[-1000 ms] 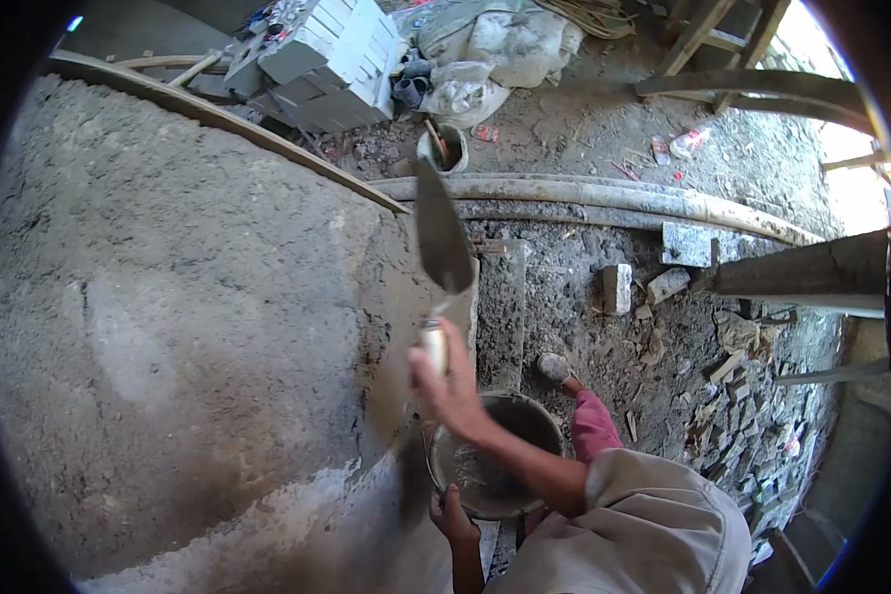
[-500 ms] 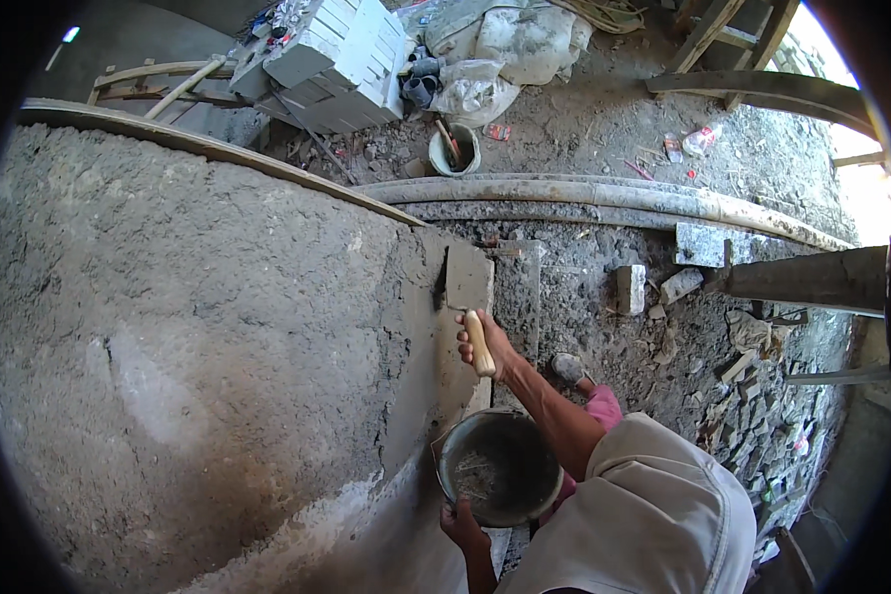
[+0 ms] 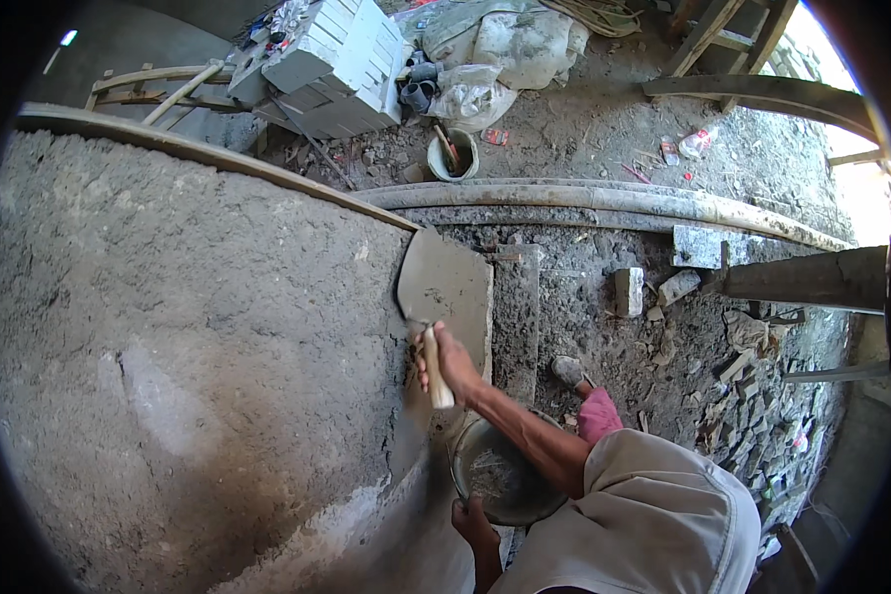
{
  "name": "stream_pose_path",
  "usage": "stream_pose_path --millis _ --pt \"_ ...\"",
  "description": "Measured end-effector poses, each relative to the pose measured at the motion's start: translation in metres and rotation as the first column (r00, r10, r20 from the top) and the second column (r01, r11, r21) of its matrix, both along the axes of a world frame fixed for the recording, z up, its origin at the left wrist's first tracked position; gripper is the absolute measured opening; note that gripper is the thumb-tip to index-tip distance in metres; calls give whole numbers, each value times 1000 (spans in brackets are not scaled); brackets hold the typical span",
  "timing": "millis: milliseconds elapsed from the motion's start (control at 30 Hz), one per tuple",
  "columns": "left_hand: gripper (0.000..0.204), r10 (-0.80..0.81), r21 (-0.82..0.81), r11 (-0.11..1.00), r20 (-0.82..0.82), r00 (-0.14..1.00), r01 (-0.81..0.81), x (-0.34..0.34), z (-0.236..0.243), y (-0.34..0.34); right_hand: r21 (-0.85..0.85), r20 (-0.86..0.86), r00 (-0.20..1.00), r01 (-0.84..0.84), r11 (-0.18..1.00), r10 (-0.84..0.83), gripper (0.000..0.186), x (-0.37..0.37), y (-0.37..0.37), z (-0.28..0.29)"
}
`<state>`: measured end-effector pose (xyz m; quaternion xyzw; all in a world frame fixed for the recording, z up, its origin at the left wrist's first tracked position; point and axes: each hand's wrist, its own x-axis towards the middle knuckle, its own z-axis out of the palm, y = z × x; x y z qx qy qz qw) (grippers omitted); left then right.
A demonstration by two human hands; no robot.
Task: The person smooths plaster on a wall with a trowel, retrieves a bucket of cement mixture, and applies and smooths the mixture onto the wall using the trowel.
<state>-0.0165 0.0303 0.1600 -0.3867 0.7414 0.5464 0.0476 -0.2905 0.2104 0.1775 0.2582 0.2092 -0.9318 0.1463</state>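
My right hand (image 3: pixel 447 361) is closed around the pale wooden handle of a trowel (image 3: pixel 436 381). The trowel's blade lies against the wall by a smooth patch of wet grey mortar (image 3: pixel 460 282); blade and mortar are hard to tell apart in colour. Beneath my right forearm is a dark round bucket (image 3: pixel 510 500) with grey residue inside. My left hand (image 3: pixel 475 522) grips its near-left rim. The rough grey plastered wall (image 3: pixel 267 287) fills the left side, its mortared end beside my right hand.
A wooden board (image 3: pixel 218 168) runs along the wall's far edge. Long pipes (image 3: pixel 564 193) cross the rubble floor beyond. Farther off stand a small pail (image 3: pixel 453 155) with a tool in it and stacked white blocks (image 3: pixel 342 59). Loose bricks (image 3: pixel 629 292) lie to the right.
My right hand and the trowel have moved left and slightly nearer across the wall's end. The smooth mortar patch now shows more widely. The bucket and my left hand have shifted slightly right.
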Motion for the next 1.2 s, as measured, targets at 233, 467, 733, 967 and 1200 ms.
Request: stream_pose_path --millis 233,467,733,967,1200 --pt "7 -44 110 993 20 999 41 -33 23 19 365 -252 954 -61 929 161 37 77 9 -50" --pt "7 -10 -42 999 99 995 15 -35 18 28 812 25 999 -39 583 32 33 40 10 -160" --pt "27 -120 -192 965 276 954 177 -28 20 35 452 74 995 -89 888 62 51 -32 30 -198" --pt "28 -155 -97 980 153 976 171 -32 13 35 -29 132 990 -52 998 55 50 -35 37 -104" --pt "29 -136 -63 988 52 989 139 -37 23 34 127 -82 989 -114 985 125 46 19 6 -10"
